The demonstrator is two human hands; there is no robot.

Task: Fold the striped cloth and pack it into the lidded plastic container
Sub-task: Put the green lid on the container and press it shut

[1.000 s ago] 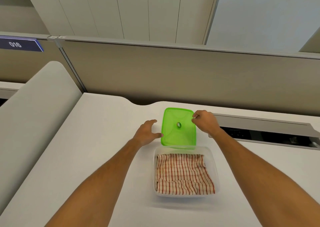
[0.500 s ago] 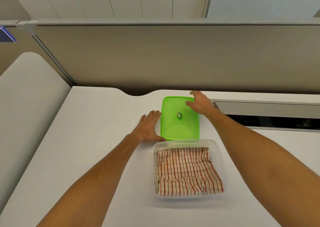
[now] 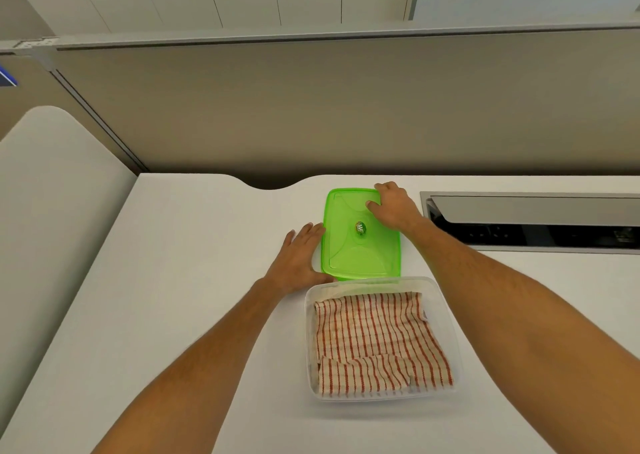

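The red-and-white striped cloth lies folded inside the clear plastic container, with a loose fold along its near side. The green lid lies flat on the table just behind the container, its near edge touching the container's far rim. My left hand rests flat on the table against the lid's left edge, fingers spread. My right hand sits on the lid's far right corner, thumb on top and fingers curled over the far edge.
The white table ends at a beige partition with a curved notch in its back edge. An open cable tray with a raised flap lies to the right of the lid. A second white surface is on the left.
The lid was tilted up between both hands a second ago; it now lies flat on the table. My view has dipped downward, and my right hand has shifted onto the lid's far corner.
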